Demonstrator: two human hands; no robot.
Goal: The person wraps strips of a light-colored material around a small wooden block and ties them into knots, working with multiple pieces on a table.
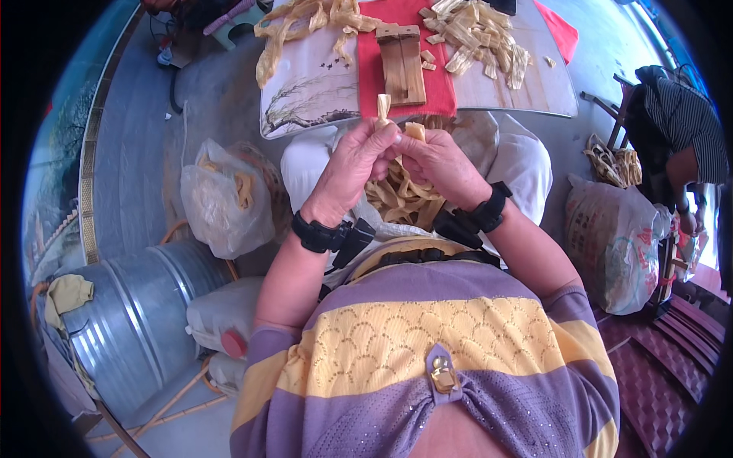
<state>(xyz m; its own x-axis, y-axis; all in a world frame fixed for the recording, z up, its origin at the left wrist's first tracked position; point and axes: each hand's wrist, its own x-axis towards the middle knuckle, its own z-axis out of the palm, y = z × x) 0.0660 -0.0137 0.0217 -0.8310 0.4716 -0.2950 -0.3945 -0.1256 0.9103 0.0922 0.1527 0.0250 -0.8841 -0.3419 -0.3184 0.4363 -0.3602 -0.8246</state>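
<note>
My left hand (354,159) pinches a pale tan dried strip (383,106) between thumb and fingers, and its flat end sticks up toward the table. My right hand (441,160) grips another tan piece (415,131), which shows above its thumb. Whether both ends belong to one strip is hidden where the thumbs meet. Below the hands, more strips (406,197) lie in a pale sack (386,227) on the lap. Just beyond the fingers, a wooden block with a narrow slit (402,71) rests on a red cloth (441,86).
Long strips (298,28) lie at the left of the table (303,97), a pile of shorter pieces (481,34) at the right. A plastic bag (229,200), a metal drum (143,309) and a plastic jug (223,315) stand left. At right are a full sack (610,246) and a bending person (676,126).
</note>
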